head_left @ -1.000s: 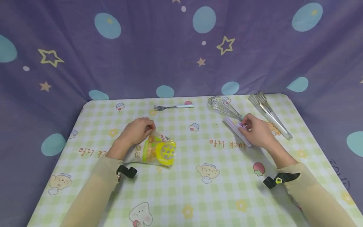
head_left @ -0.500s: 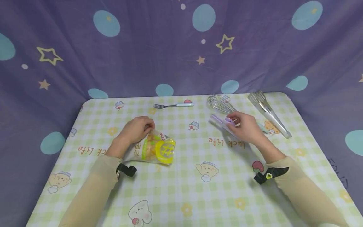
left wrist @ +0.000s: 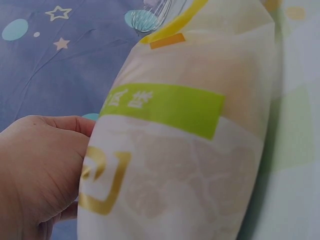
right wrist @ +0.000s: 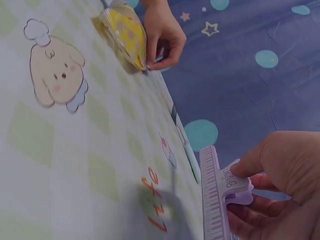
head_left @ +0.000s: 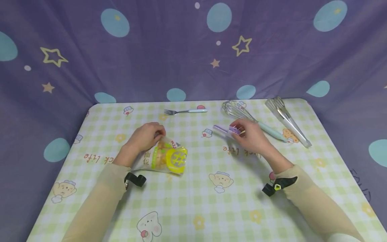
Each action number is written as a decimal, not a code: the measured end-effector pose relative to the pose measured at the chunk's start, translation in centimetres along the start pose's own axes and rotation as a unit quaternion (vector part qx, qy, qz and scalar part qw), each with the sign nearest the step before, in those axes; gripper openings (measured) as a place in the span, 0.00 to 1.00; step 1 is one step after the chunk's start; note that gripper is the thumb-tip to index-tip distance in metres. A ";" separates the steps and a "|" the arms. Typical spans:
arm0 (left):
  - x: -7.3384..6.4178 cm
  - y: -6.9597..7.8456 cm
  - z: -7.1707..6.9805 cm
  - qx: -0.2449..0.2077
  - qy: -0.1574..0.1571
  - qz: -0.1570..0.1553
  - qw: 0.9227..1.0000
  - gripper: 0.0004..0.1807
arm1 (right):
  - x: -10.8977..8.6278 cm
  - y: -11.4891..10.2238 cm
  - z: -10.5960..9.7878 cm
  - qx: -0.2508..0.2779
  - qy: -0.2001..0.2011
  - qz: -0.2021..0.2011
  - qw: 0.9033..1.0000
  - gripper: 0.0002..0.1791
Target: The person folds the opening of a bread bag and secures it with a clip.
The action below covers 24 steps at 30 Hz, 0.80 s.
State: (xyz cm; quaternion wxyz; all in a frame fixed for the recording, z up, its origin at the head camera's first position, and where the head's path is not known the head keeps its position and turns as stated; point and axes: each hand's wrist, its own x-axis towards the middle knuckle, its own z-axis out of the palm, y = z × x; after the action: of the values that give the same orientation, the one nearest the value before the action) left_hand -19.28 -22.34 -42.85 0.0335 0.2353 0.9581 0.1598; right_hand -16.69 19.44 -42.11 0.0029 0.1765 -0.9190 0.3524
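My left hand (head_left: 145, 137) pinches the top corner of a clear and yellow-green bread bag (head_left: 167, 158), which leans up from the tablecloth. In the left wrist view the bag (left wrist: 170, 160) fills most of the picture and hides the fingertips. Toward the right, my right hand (head_left: 253, 134) holds a lilac bag clip (head_left: 220, 129) by its handle, thumb on one side and fingers on the other. Seen from the right wrist, the long ridged bar of the clip (right wrist: 212, 195) hangs above the cloth and casts a shadow. Whether its jaws are parted cannot be told.
A fork (head_left: 185, 111) lies at the back of the table. Behind my right hand is a whisk (head_left: 269, 130) with a mint handle, and metal tongs (head_left: 288, 122) lie farther right. A purple curtain (head_left: 193, 60) hangs behind the checked tablecloth (head_left: 187, 208).
My right hand has lifted the bag clip from beside the whisk and carried it left, uncovering the whisk's handle. The left hand and the bread bag have stayed nearly still.
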 end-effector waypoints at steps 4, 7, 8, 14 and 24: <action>0.0 0.0 0.0 0.000 0.002 0.000 1.000 0.05 | 0.4 -0.9 0.7 0.011 -0.002 -0.016 1.000 0.15; 0.0 0.0 0.0 0.000 0.002 0.001 1.000 0.04 | 0.8 -1.6 1.3 0.018 -0.007 -0.019 1.000 0.15; 0.0 0.0 0.0 0.000 0.003 0.001 1.000 0.04 | 0.9 -1.9 1.4 0.021 -0.010 -0.017 1.000 0.15; 0.0 -0.1 0.0 -0.001 0.002 0.000 1.000 0.04 | 1.3 -3.2 2.5 0.035 -0.025 -0.014 0.999 0.15; 0.0 -0.3 0.2 -0.001 0.006 0.001 1.000 0.05 | 2.0 -4.5 4.9 0.083 -0.041 -0.014 0.996 0.15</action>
State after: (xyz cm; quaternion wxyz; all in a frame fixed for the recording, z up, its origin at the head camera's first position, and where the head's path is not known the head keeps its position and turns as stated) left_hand -19.41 -22.49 -43.09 0.0280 0.2351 0.9580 0.1620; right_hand -16.50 12.55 -42.59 -0.0450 0.2037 -0.8831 0.4202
